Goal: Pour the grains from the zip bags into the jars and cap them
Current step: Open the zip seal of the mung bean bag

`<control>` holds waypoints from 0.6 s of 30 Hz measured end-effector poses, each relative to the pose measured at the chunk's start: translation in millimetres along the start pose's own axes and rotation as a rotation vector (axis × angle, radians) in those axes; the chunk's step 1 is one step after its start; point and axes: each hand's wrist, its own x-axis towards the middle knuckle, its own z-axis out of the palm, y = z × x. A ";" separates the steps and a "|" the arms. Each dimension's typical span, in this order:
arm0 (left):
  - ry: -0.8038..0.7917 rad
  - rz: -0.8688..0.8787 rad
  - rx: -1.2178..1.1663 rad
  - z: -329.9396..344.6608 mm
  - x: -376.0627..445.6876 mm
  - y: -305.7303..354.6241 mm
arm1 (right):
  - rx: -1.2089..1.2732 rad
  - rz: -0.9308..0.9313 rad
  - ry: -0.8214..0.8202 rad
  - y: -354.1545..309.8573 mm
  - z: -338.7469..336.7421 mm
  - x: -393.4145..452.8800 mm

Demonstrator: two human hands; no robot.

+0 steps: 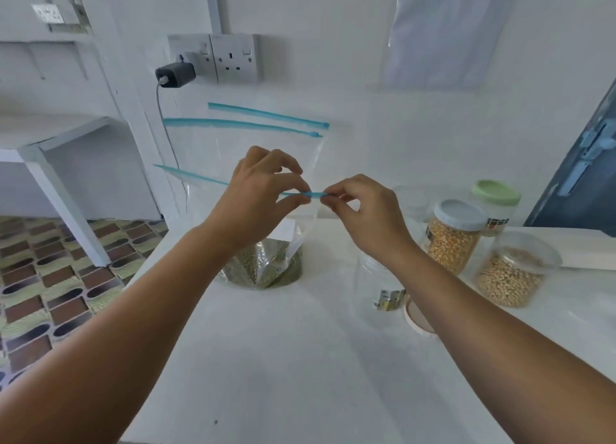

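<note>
Two hands (263,190) (363,210); three zip bags (240,216); five jars (453,240); one loose lid (416,320); one charger (175,74).

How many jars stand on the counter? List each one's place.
4, perhaps more. Empty clear jar under the right wrist; blue-lidded yellow-grain jar right of it; open pale-grain jar at far right; green-lidded jar behind. A faint clear shape near the wall may be another.

One wide-angle view looked from the person's head, forward and down over a white table (273,360). Both forearms reached in from the bottom corners, and the left hand (256,193) and right hand (363,210) met near the centre, close to the lens. The wall (333,60) with its sockets (233,58) filled the top; patterned floor (50,277) showed at the left edge. Straight lines bowed toward the edges.
</note>
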 end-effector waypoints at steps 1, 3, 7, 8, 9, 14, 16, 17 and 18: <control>0.018 -0.017 0.015 -3.6 -1.9 -6.0 | 0.016 0.030 0.018 1.2 -1.0 0.8; 0.044 -0.050 0.037 -11.8 -5.3 -19.7 | 0.031 0.055 0.029 3.8 -3.3 2.9; 0.036 -0.073 0.032 -15.3 -6.5 -28.6 | -0.040 -0.033 -0.020 -5.6 0.6 8.8; 0.034 -0.072 0.027 -14.5 -5.4 -27.3 | -0.061 -0.058 -0.028 -10.7 3.9 12.2; 0.033 -0.063 0.025 -14.0 -4.5 -26.5 | -0.083 -0.086 -0.034 -15.2 7.8 15.5; 0.036 -0.097 0.064 -24.2 -10.5 -44.5 | -0.104 -0.116 -0.026 -12.0 13.5 23.4; 0.051 -0.128 0.082 -29.8 -14.7 -53.7 | -0.140 -0.119 -0.020 -8.2 11.0 24.8; 0.048 -0.130 0.084 -30.5 -15.3 -54.8 | -0.177 -0.136 -0.030 -10.1 11.2 26.3; 0.044 -0.123 0.083 -30.1 -14.4 -53.4 | -0.223 -0.165 -0.045 -14.9 12.4 29.1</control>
